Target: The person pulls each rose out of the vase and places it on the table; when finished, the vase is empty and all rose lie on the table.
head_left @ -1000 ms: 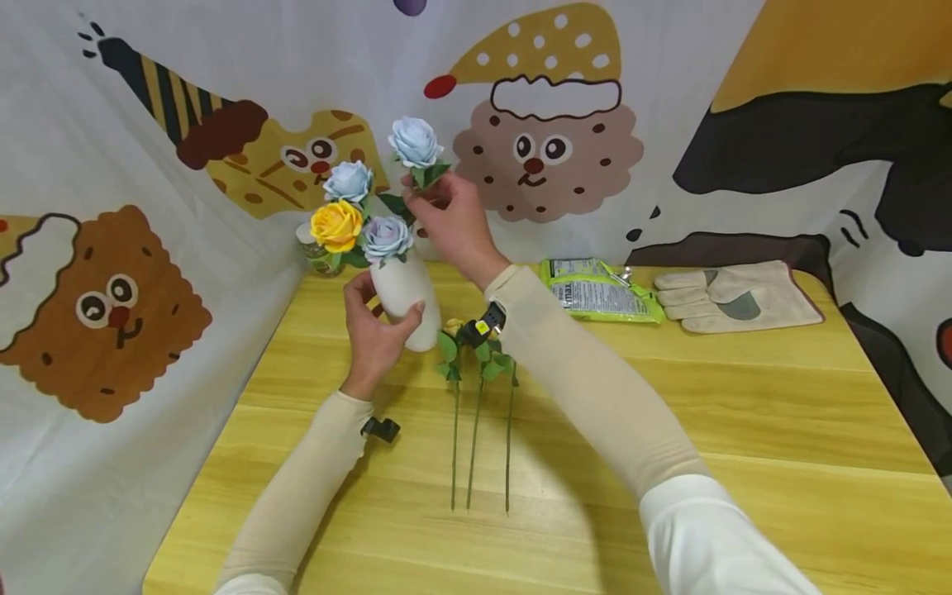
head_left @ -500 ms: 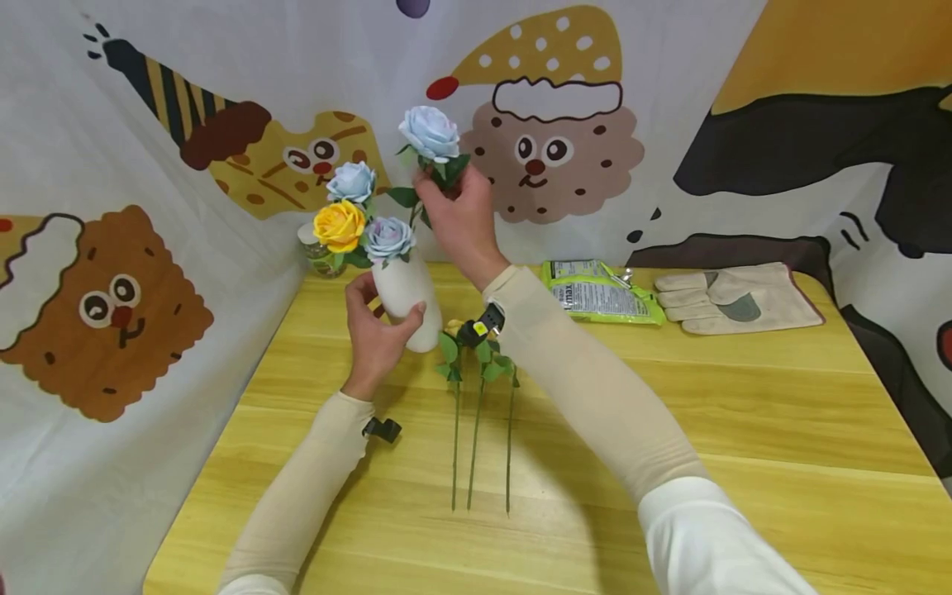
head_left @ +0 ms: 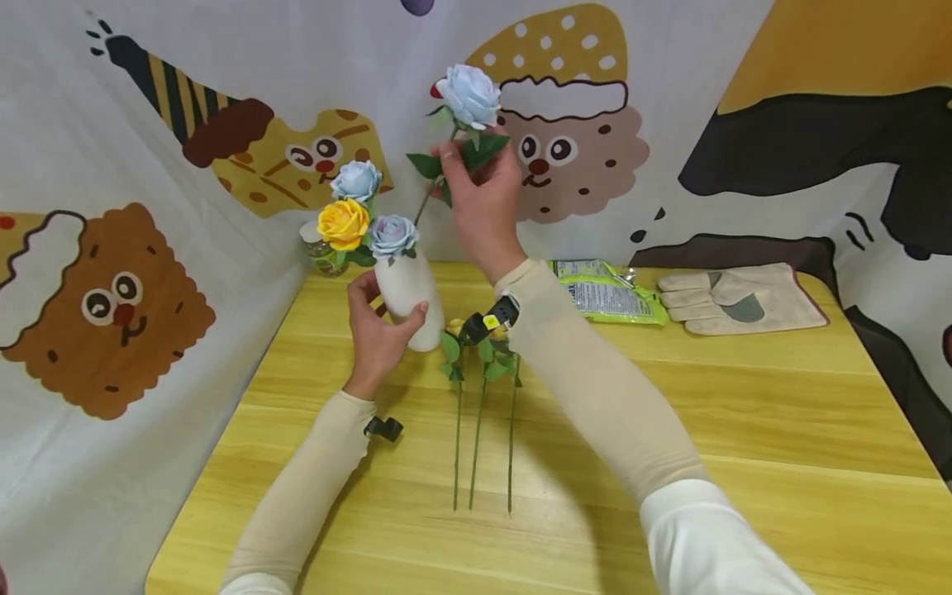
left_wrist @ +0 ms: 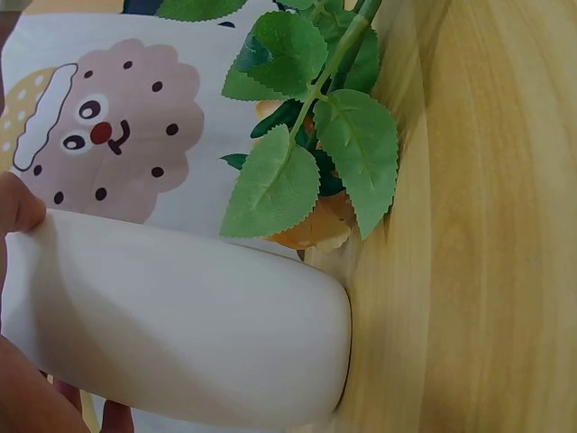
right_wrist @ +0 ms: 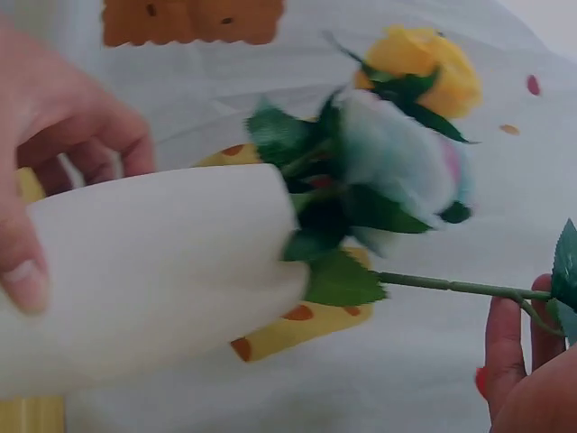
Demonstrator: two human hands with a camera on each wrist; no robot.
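My left hand (head_left: 378, 340) grips a white vase (head_left: 407, 289), thumb on the near side, with its base on the table. Out of the vase's mouth come a yellow rose (head_left: 344, 224), a light blue rose (head_left: 355, 181) and a bluish-lilac rose (head_left: 392, 236). Up and to the right, my right hand (head_left: 485, 202) pinches the stem of another light blue rose (head_left: 470, 96) just under its leaves. That stem (right_wrist: 442, 284) slants down to the vase mouth in the right wrist view; leaves hide its lower end.
Three stems of roses (head_left: 476, 438) lie side by side on the wooden table (head_left: 632, 529), their heads partly behind my right wrist. Farther back are a green packet (head_left: 613, 299), a work glove (head_left: 744, 299) and a small jar (head_left: 321, 252). A printed cloth (head_left: 245, 49) hangs behind.
My right hand has risen and moved right with the light blue rose, and more of its stem shows above the vase. The left hand and vase have stayed in place.
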